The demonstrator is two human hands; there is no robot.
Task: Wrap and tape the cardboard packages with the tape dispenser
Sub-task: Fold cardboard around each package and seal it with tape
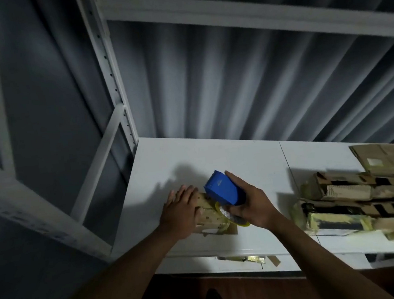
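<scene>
The cardboard package (211,211) lay on the white table (252,163) near its left edge. I saw my left hand (181,209) pressing flat on it, fingers straight and together. My right hand (248,204) gripped the blue tape dispenser (223,191) just over the package. Taped packages (352,197) were stacked well to the right.

The cardboard package (210,213) lies on the desk (239,160) near its front edge. The left hand (182,210) rests on the package's left part; the right hand (248,204) holds the tape dispenser (223,192) over its right end. A stack of packages (352,197) lies well apart to the package's right. A shelf post (111,85) stands behind and left of it.
</scene>
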